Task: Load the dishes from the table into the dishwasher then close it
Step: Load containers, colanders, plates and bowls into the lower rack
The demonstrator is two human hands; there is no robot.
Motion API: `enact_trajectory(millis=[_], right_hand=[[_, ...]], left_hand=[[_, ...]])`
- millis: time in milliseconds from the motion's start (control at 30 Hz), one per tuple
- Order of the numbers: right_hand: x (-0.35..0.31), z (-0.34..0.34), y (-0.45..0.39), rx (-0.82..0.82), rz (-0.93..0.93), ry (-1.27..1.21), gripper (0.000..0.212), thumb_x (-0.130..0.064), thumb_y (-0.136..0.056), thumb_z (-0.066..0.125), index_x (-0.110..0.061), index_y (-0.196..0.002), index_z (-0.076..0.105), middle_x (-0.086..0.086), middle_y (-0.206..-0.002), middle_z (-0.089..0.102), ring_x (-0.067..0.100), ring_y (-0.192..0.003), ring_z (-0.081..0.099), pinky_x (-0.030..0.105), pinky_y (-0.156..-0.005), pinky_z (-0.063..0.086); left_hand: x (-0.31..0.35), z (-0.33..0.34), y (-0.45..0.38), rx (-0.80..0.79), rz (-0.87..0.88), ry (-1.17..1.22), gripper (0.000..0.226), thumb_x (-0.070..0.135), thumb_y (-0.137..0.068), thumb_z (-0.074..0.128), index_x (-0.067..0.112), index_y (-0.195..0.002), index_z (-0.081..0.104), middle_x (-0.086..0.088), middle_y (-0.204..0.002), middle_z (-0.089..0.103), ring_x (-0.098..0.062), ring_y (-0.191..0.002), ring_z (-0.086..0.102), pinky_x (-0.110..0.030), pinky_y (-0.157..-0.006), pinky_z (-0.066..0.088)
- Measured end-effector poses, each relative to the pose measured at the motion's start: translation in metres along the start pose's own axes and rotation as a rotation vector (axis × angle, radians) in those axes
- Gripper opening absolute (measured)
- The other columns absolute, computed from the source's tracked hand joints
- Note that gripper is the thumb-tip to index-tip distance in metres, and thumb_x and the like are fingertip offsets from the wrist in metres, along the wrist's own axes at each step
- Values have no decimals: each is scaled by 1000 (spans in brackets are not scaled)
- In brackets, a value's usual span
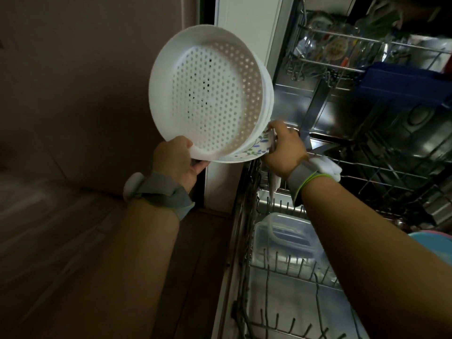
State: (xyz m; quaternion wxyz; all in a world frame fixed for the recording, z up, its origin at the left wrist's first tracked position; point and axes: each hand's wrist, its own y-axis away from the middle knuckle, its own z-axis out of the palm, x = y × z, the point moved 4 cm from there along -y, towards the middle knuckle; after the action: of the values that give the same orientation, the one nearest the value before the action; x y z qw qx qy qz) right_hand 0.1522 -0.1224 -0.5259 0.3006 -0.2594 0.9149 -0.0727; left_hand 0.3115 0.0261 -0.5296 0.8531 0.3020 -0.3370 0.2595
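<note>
Left hand (176,159) grip clamps the colander (208,94) stack at centre frame; right hand (283,149) pinches the floral plate (256,145), which could slip onto the lower rack (281,265).

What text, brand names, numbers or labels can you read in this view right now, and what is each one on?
None can be read.
White colander: perforations only, no print.
Floral plate behind it: leaf pattern, no words.
Clear lidded container in the lower rack: no label visible.
Items in the upper rack: any markings are too blurred and dark to read.
</note>
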Motion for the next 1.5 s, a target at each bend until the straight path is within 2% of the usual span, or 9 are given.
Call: enact_trajectory(millis=[133, 400, 767, 900, 1067, 1200, 1333, 1433, 1500], right_hand=[[4, 18, 10, -44, 65, -75, 84, -40, -67, 64, -26, -144, 32, 17, -123, 57, 36, -113, 55, 37, -94, 47], [11, 51, 30, -199, 180, 60, 72, -24, -78, 74, -15, -137, 34, 20, -132, 44, 37, -118, 50, 36, -97, 42], [20, 67, 55, -193, 290, 111, 93, -39, -90, 61, -26, -153, -6, 23, -133, 50, 36, -117, 55, 38, -96, 43], [24, 64, 63, -233, 282, 0, 99, -49, -84, 66, -27, -154, -1, 22, -138, 47, 38, -123, 51, 39, -102, 43], [30, 30, 53, -115, 317, -70, 68, -48, -92, 55, -8, -142, 35, 19, -138, 45, 34, -128, 42, 33, -103, 34], [27, 8, 41, -29, 357, -301, 53, -46, -91, 56, -6, -125, 56, 18, -126, 59, 34, -120, 52, 34, -99, 41], [23, 1, 36, 3, 389, -627, 41, -60, -73, 49, -23, -85, 59, 16, -109, 64, 37, -103, 62, 50, -94, 50], [14, -16, 43, 11, 465, -1033, 25, -38, -98, 43, -17, -95, 56, 12, -102, 54, 28, -84, 60, 41, -75, 53], [23, -21, 41, -4, 543, -1353, 34, -43, -99, 42, -13, -105, 57, 10, -102, 56, 29, -88, 61, 38, -72, 54]], left_hand=[[2, 1, 6, 30, 94, -147, 40, -2, -90, 43, 10, -128, 51, -7, -110, 60, -25, -97, 61, -48, -85, 56], [19, 6, 22, 122, 370, -533, 37, 9, -94, 44, 14, -131, 50, 3, -101, 55, -3, -71, 50, -8, -49, 41], [38, 6, 35, 164, 483, -524, 38, 8, -91, 47, 17, -127, 56, 8, -98, 59, -11, -84, 57, -18, -63, 42], [44, 12, 44, 161, 520, -491, 35, 9, -91, 48, 16, -124, 57, 5, -103, 63, -14, -88, 60, -21, -69, 47], [53, 16, 47, 177, 498, -446, 19, 17, -89, 51, 21, -107, 55, 7, -99, 62, -20, -92, 62, -34, -82, 53], [52, 29, 59, 169, 525, -461, 10, 21, -86, 52, 26, -79, 50, 9, -90, 60, -19, -87, 62, -41, -86, 55], [35, 48, 73, 91, 502, -403, 16, 14, -91, 49, 16, -106, 54, 9, -90, 57, -12, -81, 59, -28, -68, 51], [16, 60, 83, 35, 445, -356, 18, 11, -92, 49, 16, -109, 53, 9, -90, 59, -10, -80, 60, -29, -70, 55], [5, 68, 89, -31, 407, -276, 17, 6, -91, 48, 19, -99, 56, 5, -93, 63, -16, -85, 64, -38, -83, 57]])
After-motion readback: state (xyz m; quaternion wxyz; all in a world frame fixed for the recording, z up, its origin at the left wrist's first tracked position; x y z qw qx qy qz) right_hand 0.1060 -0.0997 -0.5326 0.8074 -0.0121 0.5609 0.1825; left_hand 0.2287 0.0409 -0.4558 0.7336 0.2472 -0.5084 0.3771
